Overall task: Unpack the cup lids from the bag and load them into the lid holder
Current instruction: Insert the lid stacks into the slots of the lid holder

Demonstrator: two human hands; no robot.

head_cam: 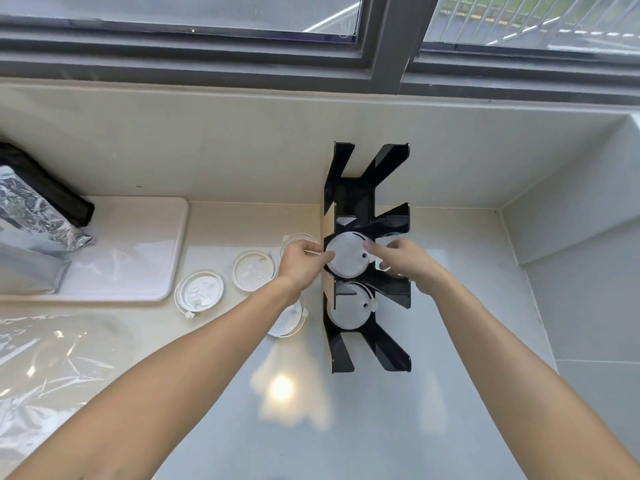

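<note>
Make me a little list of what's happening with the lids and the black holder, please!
holder: black rack on the counter, under the window
lids in holder: two visible, middle and near slots
left hand: at the middle lid's left edge
right hand: touching its right side
loose lids: four on the counter, left of the holder
bag: clear plastic, far left

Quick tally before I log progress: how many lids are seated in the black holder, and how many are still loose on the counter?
Lids showing in the black holder: 2 (middle-slot lid, held by the left hand and right hand; nearer-slot lid)
Loose lids on the counter: 4 ()
Total: 6; any stacked beneath cannot be told.
</note>
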